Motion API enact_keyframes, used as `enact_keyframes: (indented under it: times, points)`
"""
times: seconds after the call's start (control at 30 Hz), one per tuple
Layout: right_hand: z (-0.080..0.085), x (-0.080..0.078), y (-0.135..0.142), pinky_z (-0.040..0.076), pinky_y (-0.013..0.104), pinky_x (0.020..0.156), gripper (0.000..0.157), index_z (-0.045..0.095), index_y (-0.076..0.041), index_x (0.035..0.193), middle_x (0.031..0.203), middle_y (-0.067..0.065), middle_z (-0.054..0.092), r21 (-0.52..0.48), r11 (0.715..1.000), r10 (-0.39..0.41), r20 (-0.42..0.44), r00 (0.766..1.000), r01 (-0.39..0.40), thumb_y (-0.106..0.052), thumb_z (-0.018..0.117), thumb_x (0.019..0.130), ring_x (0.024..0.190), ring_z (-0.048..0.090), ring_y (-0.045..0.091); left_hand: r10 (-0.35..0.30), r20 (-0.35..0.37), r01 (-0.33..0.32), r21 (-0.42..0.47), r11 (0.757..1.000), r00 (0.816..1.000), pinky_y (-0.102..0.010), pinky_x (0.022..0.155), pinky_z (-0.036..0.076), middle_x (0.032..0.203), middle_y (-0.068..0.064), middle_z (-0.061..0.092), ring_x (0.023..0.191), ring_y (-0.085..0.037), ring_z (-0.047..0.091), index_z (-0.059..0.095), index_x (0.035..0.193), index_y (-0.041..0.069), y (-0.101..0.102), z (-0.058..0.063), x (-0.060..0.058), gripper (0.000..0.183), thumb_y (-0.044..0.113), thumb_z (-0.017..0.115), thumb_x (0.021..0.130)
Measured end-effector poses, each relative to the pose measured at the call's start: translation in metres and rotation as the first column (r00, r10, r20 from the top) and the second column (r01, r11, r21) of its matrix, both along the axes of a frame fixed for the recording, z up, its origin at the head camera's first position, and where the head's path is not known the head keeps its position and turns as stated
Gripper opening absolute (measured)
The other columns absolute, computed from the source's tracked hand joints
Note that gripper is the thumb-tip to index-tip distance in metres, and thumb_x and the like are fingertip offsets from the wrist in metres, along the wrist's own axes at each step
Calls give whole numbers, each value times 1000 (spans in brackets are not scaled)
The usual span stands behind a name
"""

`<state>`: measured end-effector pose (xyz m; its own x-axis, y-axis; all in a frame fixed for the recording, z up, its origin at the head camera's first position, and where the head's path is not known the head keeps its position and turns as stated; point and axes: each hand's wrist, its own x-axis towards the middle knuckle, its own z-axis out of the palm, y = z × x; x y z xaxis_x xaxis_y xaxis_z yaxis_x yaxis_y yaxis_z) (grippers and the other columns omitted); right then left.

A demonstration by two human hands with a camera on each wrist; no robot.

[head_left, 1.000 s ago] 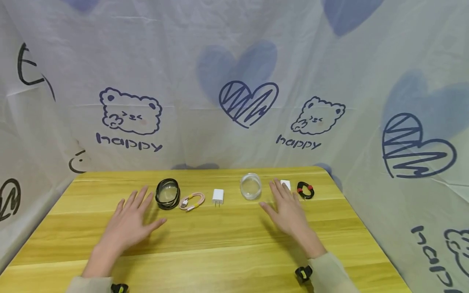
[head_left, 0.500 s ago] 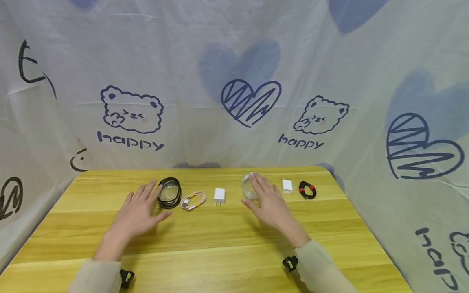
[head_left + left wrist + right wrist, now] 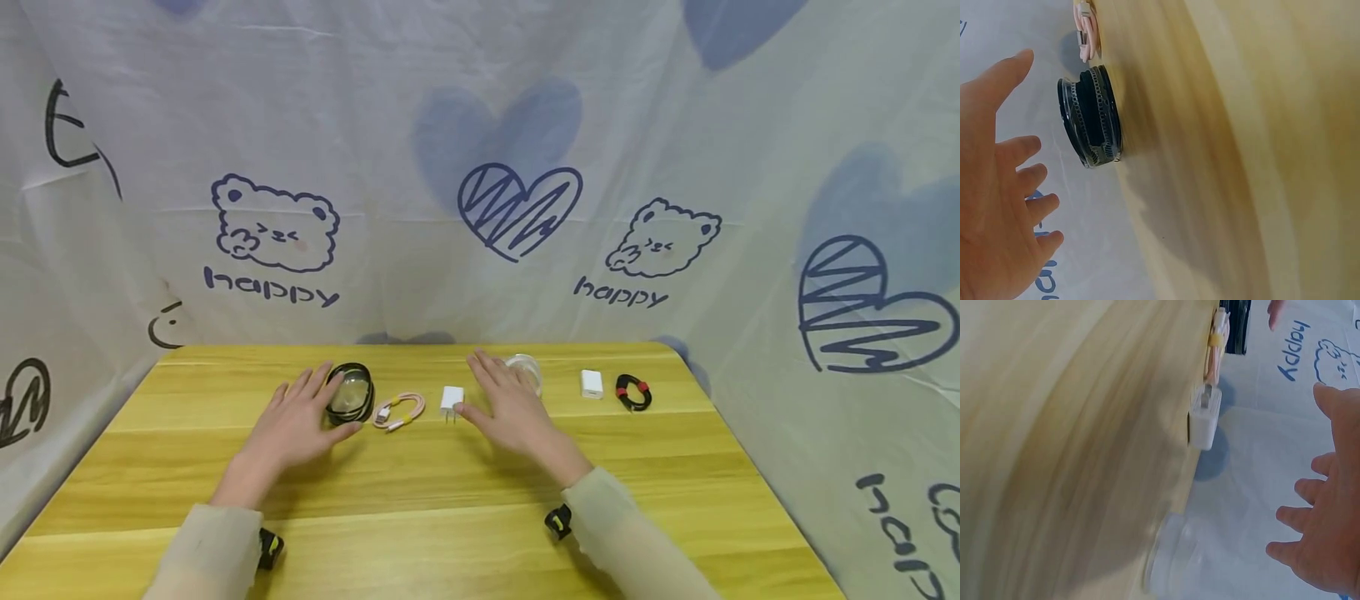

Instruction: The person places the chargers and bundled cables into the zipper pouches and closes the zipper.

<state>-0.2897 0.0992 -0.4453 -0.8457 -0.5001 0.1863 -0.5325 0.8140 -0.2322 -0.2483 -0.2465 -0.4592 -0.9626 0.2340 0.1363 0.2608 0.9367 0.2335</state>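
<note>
Wooden tabletop (image 3: 420, 537): my right hand (image 3: 512, 414), fingers spread, has shifted left, near the mid-frame white charger (image 3: 452, 396); left hand (image 3: 295, 427) likewise spread.

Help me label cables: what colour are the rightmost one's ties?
The ties are red, best seen in the head view.

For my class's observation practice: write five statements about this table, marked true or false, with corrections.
1. The pink cable lies between the black ring and a white charger. True.
2. The left hand grips the pink cable. False: it grips nothing.
3. In the head view, the red-tied cable is the rightmost thing on the table. True.
4. Only one charger is present. False: there is a second charger.
5. The right hand holds nothing. True.
</note>
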Motion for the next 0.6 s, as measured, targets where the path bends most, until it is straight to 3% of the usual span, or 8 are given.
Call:
enact_keyframes:
  times: [0.37, 0.6]
  points:
    - [-4, -10, -34, 15, 58, 127, 81, 18, -15, 168, 174, 6, 14, 18, 997, 80, 57, 995, -81, -58, 47, 106, 158, 20, 33, -10, 32, 10, 6, 1000, 999, -72, 121, 16, 168, -25, 22, 151, -53, 22, 36, 160, 1, 0, 1, -16, 90, 60, 63, 97]
    - [-13, -15, -51, 14, 56, 127, 82, 17, -18, 168, 174, 3, 13, 70, 993, 88, 76, 993, -93, -61, 47, 105, 158, 19, 31, -36, 37, 36, 2, 999, 999, -71, 120, 19, 167, -26, 26, 150, -54, 25, 39, 159, 2, -1, -5, -29, 88, 58, 65, 97]
